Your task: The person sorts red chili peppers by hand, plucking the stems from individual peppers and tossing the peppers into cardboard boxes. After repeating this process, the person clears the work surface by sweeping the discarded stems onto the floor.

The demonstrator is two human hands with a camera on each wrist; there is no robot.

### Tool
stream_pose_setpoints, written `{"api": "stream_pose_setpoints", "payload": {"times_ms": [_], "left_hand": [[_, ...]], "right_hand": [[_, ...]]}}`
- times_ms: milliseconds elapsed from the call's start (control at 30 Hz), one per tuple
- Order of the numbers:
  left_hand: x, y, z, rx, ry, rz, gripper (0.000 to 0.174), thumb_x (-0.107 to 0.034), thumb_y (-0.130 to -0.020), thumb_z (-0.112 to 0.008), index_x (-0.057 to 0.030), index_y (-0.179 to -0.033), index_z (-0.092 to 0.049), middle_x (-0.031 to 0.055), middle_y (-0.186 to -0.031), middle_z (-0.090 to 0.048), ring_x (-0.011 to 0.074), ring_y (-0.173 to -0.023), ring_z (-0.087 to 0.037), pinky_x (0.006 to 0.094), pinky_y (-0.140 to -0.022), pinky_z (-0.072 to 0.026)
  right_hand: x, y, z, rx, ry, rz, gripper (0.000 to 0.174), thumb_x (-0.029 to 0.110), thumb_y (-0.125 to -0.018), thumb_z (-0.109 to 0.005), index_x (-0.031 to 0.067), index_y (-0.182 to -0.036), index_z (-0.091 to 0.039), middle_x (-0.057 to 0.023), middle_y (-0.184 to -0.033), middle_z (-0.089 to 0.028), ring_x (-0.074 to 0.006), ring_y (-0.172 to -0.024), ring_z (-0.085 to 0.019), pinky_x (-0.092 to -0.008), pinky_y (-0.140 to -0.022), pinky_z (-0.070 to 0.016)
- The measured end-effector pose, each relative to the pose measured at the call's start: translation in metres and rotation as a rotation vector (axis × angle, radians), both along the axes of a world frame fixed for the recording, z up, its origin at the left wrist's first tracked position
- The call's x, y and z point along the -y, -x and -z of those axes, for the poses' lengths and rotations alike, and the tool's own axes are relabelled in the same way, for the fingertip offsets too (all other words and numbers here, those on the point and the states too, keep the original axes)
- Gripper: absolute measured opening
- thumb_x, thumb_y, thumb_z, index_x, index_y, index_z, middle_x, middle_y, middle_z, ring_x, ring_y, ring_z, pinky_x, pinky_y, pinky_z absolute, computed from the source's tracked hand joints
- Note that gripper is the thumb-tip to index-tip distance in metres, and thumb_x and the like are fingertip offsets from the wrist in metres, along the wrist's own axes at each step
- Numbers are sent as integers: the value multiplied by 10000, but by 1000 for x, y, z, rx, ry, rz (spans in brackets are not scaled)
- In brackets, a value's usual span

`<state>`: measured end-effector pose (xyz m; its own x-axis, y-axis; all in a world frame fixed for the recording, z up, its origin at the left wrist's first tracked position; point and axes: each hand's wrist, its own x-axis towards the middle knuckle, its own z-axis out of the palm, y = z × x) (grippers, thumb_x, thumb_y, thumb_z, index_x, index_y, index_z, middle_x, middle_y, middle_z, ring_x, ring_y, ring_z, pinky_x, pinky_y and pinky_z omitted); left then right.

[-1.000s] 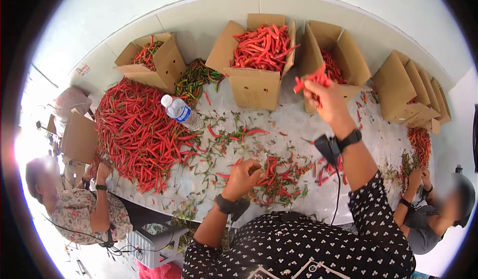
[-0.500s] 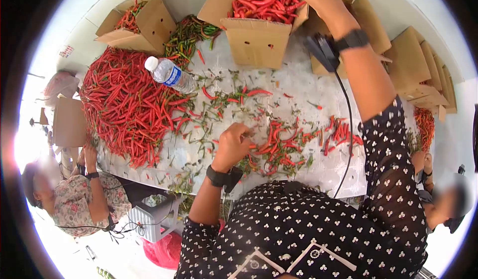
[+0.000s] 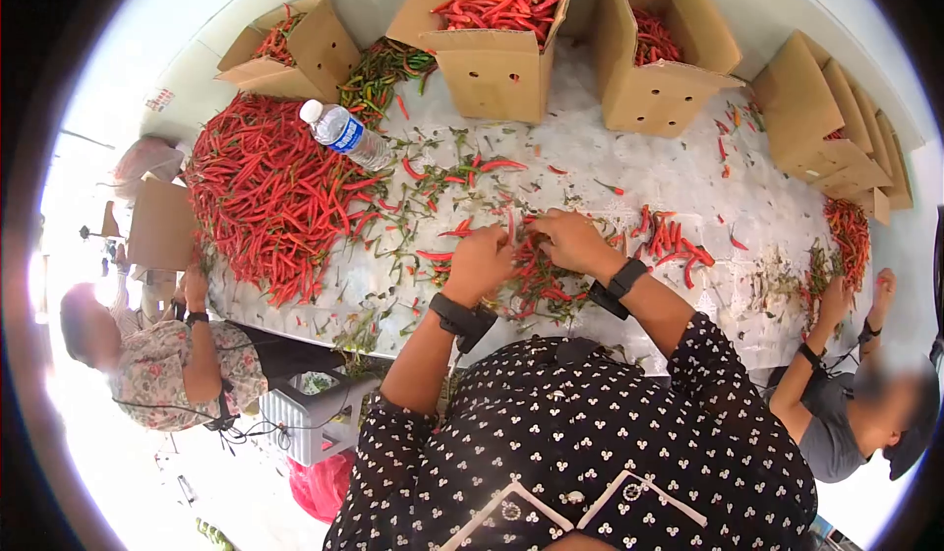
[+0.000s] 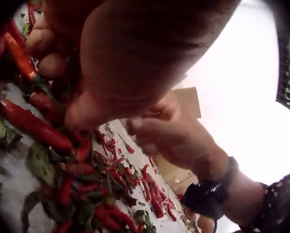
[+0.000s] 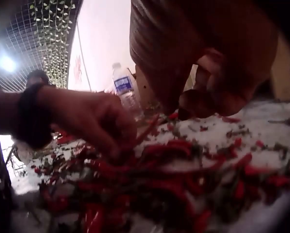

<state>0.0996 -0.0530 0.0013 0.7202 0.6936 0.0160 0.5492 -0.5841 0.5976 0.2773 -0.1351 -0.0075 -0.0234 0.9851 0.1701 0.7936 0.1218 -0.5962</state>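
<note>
Two bare hands work close together over a small pile of red chili peppers (image 3: 556, 290) mixed with green stems at the table's near side. My left hand (image 3: 482, 264) pinches a red chili pepper (image 5: 149, 130), which sticks out past its thumb and fingertips in the right wrist view. Just to the right, my right hand (image 3: 575, 243) hangs low over the same pile, palm down with bent fingers (image 4: 147, 128). Whether anything sits between those fingertips I cannot tell. More loose red chilies (image 4: 35, 125) and leaves lie right under the left hand.
A big chili heap (image 3: 280, 197) and a water bottle (image 3: 344, 136) are at left. Cardboard boxes (image 3: 492, 79) with chilies line the back, another (image 3: 664, 99) beside it. Picked red chilies (image 3: 674, 246) lie right of my hands. One person (image 3: 162, 364) works at left, another (image 3: 836, 423) at right.
My right hand, which carried several red chilies to a back box, has come back down beside the left hand at the pile. The left hand stays over the pile and now pinches a chili.
</note>
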Motion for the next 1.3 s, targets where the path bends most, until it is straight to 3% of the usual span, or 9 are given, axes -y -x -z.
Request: {"api": "stream_pose_setpoints", "payload": {"times_ms": [133,167,367,600,867,900,967,1167,1300], "left_hand": [[-6,12,-5,155,280,-168,185,-150,-733,-579,1,-839,-585,192,-807,-615,344,-760,-599,402,-661,-465],[-7,16,2,157,243,-152,148,-103,-757,-573,15,-847,-574,89,-696,-612,148,-641,-589,295,-575,-452],[12,3,-19,277,295,-62,175,-105,-758,-599,17,-882,-580,59,-743,-607,89,-648,-538,261,-589,-443],[18,-7,-33,281,339,-58,154,-96,-774,-592,12,-884,-582,15,-702,-570,73,-641,-499,239,-592,-424],[12,7,-36,581,1261,-249,164,-141,-848,-534,-29,-953,-590,-32,-746,-567,29,-578,-455,175,-510,-371],[10,8,-37,581,1262,-248,164,-141,-848,-534,-29,-953,-590,-32,-746,-567,29,-578,-455,175,-510,-371],[7,9,-38,506,1224,-246,160,-124,-833,-525,-24,-948,-575,-34,-754,-552,24,-589,-445,171,-531,-370],[8,-5,-11,213,886,229,130,-84,-837,-502,-7,-904,-582,-28,-728,-546,50,-594,-451,208,-519,-365],[14,-9,-46,121,891,171,135,-113,-834,-526,-1,-860,-597,-37,-681,-539,40,-582,-446,205,-516,-363]], "right_hand": [[-6,7,-3,127,110,-17,243,134,-674,-632,82,-911,-634,-126,-829,-584,-297,-770,-569,-382,-670,-464],[-6,6,-5,118,107,5,221,137,-662,-647,76,-875,-643,-121,-817,-588,-294,-762,-572,-382,-667,-466],[-1,7,-20,-297,68,142,163,167,-648,-631,45,-756,-639,-162,-678,-599,-326,-641,-587,-393,-599,-464],[10,14,-32,-296,112,168,195,164,-655,-617,29,-794,-639,-175,-697,-603,-334,-658,-590,-379,-593,-460],[14,2,-27,-442,18,44,168,96,-717,-581,9,-853,-627,-136,-711,-623,-230,-601,-581,-331,-569,-450],[14,-4,-28,-442,19,45,168,96,-717,-581,9,-853,-627,-136,-711,-623,-230,-601,-581,-331,-569,-450],[15,-14,-31,-903,428,231,152,110,-759,-581,-9,-838,-633,-70,-704,-627,-151,-596,-560,-285,-556,-438],[6,4,-29,-952,291,96,187,157,-779,-597,-9,-857,-630,-15,-716,-607,-79,-620,-504,-235,-584,-417],[11,-1,-38,-828,321,112,206,169,-775,-602,-10,-873,-627,-14,-719,-607,-71,-632,-503,-230,-594,-413]]}}
